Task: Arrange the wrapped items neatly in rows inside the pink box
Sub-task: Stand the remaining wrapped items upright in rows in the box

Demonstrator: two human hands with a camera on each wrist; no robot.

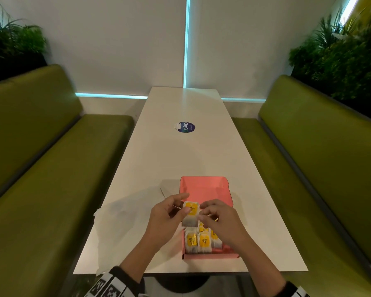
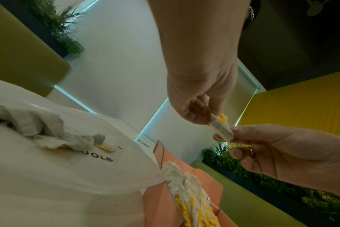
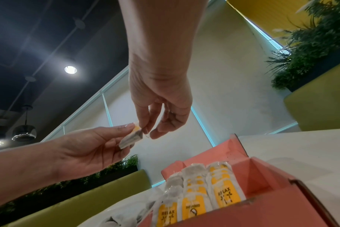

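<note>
left hand and right hand pinching wrapped item, above pink box

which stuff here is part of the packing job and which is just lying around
Job:
- pink box
- wrapped items in the box
- wrapped item, held by left hand and right hand

Lying about:
- round sticker
- white bag
- crumpled tissue

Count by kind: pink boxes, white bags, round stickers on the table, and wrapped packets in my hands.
Pink box: 1
White bag: 1
Round sticker: 1
Wrapped packet, pinched by left hand and right hand: 1
Total: 4
</note>
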